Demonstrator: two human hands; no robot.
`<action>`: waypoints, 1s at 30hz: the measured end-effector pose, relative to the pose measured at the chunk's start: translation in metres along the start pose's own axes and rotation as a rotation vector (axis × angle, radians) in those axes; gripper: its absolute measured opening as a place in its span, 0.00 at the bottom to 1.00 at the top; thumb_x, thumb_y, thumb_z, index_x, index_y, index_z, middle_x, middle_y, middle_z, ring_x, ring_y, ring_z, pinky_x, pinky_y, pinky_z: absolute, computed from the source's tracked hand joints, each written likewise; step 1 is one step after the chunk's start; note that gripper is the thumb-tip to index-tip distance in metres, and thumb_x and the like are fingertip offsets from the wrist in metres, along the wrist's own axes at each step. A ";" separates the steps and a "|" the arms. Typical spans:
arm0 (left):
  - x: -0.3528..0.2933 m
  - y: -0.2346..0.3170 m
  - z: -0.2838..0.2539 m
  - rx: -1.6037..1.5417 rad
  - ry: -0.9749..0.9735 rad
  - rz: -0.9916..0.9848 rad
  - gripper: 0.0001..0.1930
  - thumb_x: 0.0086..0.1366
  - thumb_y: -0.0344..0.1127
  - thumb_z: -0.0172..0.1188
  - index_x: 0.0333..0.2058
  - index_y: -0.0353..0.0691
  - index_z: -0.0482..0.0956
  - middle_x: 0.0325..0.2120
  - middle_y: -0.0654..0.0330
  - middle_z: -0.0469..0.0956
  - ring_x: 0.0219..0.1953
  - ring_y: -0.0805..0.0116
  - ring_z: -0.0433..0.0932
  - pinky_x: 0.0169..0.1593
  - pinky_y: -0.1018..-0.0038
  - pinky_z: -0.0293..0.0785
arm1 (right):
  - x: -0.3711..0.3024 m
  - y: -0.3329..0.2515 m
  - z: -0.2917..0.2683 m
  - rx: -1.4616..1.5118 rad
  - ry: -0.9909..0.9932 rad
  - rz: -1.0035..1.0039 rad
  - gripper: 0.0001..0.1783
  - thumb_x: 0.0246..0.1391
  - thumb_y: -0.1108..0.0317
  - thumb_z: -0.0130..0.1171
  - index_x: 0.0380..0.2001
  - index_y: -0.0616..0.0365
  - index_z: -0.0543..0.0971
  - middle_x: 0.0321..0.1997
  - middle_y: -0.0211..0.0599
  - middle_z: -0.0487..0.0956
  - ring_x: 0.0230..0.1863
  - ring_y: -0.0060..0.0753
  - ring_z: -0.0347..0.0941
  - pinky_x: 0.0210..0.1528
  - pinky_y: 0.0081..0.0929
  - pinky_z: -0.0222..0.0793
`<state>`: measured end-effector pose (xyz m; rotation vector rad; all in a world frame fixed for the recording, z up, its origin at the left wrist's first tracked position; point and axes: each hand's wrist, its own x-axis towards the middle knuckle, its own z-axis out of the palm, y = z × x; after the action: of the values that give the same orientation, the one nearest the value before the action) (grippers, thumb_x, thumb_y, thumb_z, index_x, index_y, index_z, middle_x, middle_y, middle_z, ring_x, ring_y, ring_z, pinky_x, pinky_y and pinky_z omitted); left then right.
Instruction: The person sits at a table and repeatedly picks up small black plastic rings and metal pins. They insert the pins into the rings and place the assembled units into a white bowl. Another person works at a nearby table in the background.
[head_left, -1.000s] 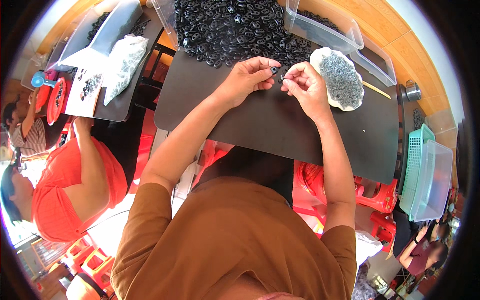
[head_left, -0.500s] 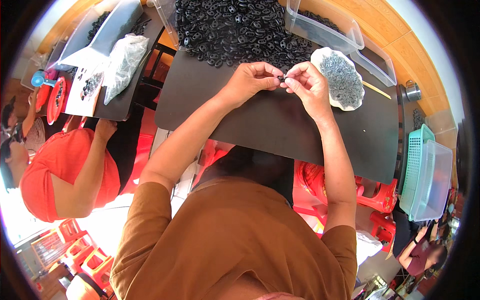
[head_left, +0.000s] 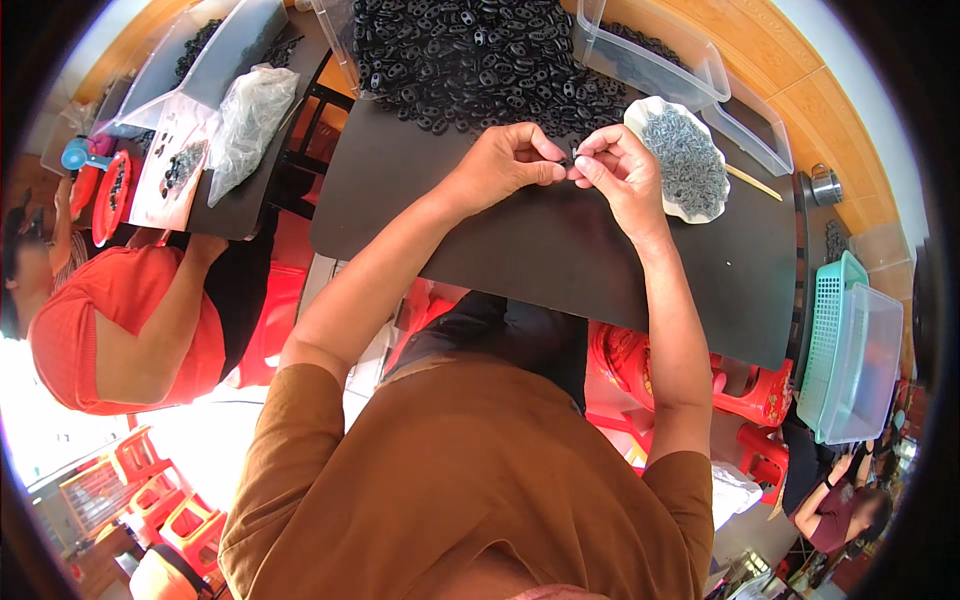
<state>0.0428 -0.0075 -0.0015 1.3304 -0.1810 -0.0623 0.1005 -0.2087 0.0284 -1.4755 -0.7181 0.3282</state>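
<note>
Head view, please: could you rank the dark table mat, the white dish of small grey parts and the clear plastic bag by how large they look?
1. Dark table mat, by far the largest.
2. and 3. White dish and clear plastic bag look about alike; fisheye bending makes ranking them unsure.

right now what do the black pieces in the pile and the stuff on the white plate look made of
Black pieces: likely moulded plastic or rubber, dark with faint glints, each with holes. Small grey bits on the white plate: probably metal, dull grey sheen. The plate looks like plastic or ceramic; hard to tell.
</note>
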 end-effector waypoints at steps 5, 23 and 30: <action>-0.001 0.005 -0.004 -0.010 0.095 -0.029 0.08 0.61 0.27 0.68 0.39 0.35 0.81 0.36 0.60 0.82 0.39 0.74 0.81 0.46 0.76 0.79 | -0.001 0.000 0.002 -0.029 -0.018 0.019 0.08 0.58 0.79 0.59 0.40 0.59 0.73 0.36 0.30 0.79 0.36 0.23 0.81 0.36 0.18 0.76; -0.003 0.006 -0.005 -0.194 0.129 -0.102 0.07 0.62 0.25 0.66 0.38 0.39 0.80 0.37 0.64 0.81 0.38 0.75 0.80 0.46 0.77 0.80 | -0.001 0.001 0.005 -0.084 -0.009 0.047 0.09 0.57 0.82 0.59 0.39 0.61 0.74 0.36 0.30 0.77 0.36 0.21 0.80 0.40 0.20 0.77; -0.003 0.006 -0.004 -0.139 0.120 -0.061 0.09 0.63 0.24 0.65 0.41 0.39 0.79 0.38 0.65 0.80 0.40 0.75 0.80 0.47 0.77 0.79 | 0.000 0.002 0.006 -0.114 -0.019 0.041 0.10 0.55 0.83 0.59 0.40 0.62 0.74 0.35 0.32 0.79 0.36 0.22 0.80 0.40 0.21 0.77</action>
<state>0.0407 -0.0015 0.0031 1.1975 -0.0339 -0.0459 0.0969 -0.2040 0.0260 -1.5983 -0.7327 0.3380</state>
